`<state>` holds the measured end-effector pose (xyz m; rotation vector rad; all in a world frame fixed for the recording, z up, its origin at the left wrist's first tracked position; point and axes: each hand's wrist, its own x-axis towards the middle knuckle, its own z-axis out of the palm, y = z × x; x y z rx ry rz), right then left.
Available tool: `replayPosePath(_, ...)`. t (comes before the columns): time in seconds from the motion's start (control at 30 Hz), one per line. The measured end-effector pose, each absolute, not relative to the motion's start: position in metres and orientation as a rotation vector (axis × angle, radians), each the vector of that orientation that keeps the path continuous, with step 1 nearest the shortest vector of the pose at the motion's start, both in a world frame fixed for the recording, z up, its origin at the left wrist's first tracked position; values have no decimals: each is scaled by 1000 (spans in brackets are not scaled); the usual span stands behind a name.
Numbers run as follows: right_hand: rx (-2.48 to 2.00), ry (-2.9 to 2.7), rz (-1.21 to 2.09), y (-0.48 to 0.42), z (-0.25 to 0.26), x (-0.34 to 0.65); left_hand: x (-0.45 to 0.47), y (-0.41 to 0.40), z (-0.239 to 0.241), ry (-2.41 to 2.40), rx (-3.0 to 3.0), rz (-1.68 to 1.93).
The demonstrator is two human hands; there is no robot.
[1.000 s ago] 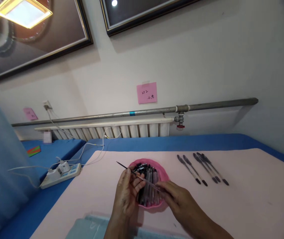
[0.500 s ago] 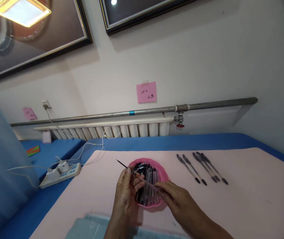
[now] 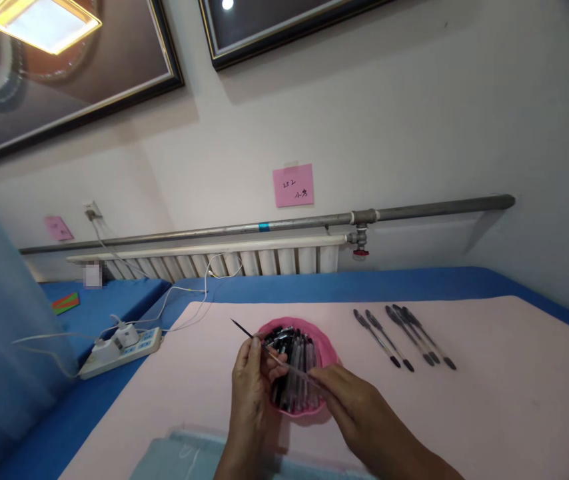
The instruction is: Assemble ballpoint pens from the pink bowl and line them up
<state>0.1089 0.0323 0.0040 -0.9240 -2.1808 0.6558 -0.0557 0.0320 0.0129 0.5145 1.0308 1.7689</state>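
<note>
Landmark: pink bowl (image 3: pixel 328 348), standing on the desk (image 3: pixel 489 380), which is covered with a pale pink sheet over blue cloth.
Bowl contents: a heap of loose black and clear pen parts (image 3: pixel 295 353), lying mostly lengthwise.
Left hand (image 3: pixel 249 383): at the bowl's left rim, fingers clamped together on a pen refill (image 3: pixel 241 328).
Pen refill: thin and dark, slanting, its pointed tip sticking out up and to the left, beyond the bowl's left edge.
Right hand (image 3: pixel 352 403): at the bowl's near right rim, fingers pinched together on the lower end of a clear barrel (image 3: pixel 297 371).
Clear barrel: held above the bowl contents, in line with the refill, spanning the gap between the two hands.
Finished pens (image 3: pixel 404 337): five black pens in a loose row on the pink sheet, well to the right of the bowl, all slanting alike.
Power strip (image 3: pixel 122 343): white, plugs and cables attached, on the blue cloth well left of the bowl.
Radiator (image 3: pixel 244 261): white, against the wall behind the bowl.
Pink note (image 3: pixel 293 185): stuck on the wall above the bowl.
</note>
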Motion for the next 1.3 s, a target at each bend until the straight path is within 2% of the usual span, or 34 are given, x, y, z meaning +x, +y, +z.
replayPosePath(0.2,-1002,-2014,888,31,4,105,-53,31,10,1043,583,1761)
replayPosePath(0.43,-1067,-1789,1146,28,11,100,-47,25,15,997,711,1526)
replayPosePath(0.67,-1034,-1153,1599,28,23,107,-77,31,17,1258,710,1765)
replayPosePath(0.77,-1035,-991,1577,23,29,116,-93,32,12,1568,943,1757)
replayPosePath(0.9,-1201,-988,1494,11,25,126,-105,34,3,1919,1243,1574)
replayPosePath(1.3,-1349,-1047,1440,12,4,143,-106,39,-12,2154,1635,1137)
